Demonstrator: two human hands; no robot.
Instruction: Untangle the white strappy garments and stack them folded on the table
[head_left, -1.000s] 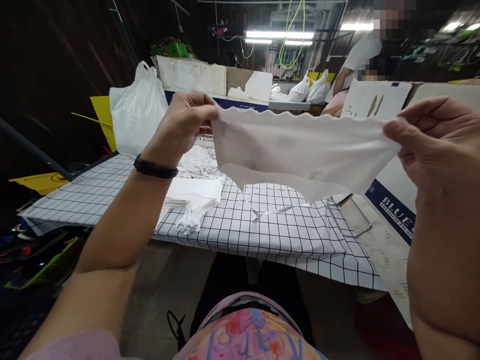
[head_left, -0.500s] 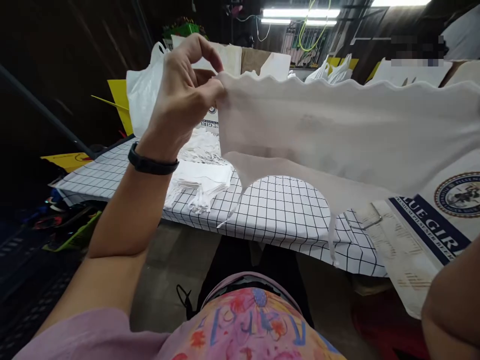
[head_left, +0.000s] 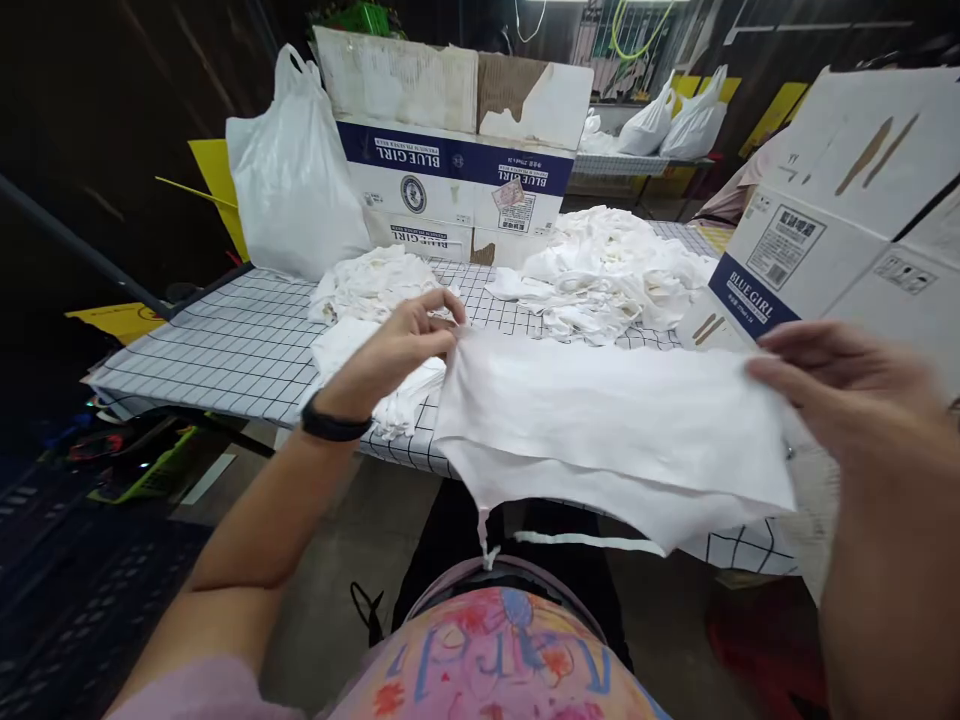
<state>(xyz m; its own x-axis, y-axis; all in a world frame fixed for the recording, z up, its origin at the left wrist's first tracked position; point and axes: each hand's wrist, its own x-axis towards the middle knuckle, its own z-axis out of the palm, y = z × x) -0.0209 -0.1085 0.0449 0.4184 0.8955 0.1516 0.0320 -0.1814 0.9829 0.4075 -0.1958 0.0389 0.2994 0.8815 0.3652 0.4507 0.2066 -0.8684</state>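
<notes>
A white camisole (head_left: 615, 415) is stretched between my hands, upside down over the front edge of the table. Its hem runs along the top, and thin straps dangle below. My left hand (head_left: 409, 345) pinches one top corner between thumb and fingers. At the opposite corner, my right hand (head_left: 862, 390) is closed on the hem, slightly blurred. Just beyond my left wrist lies a flat stack of white garments (head_left: 341, 345), partly covered by my hand.
The table (head_left: 217, 345) has a checked cloth. Two heaps of white garments, a left heap (head_left: 375, 280) and a larger right heap (head_left: 615, 260), lie behind. A full plastic bag (head_left: 289, 190), a back carton (head_left: 450, 150) and a right carton (head_left: 795, 240) stand around them.
Both hands have come down with the camisole, which was held high before. My right hand has come into view. The heaps and the carton behind now show over the hem.
</notes>
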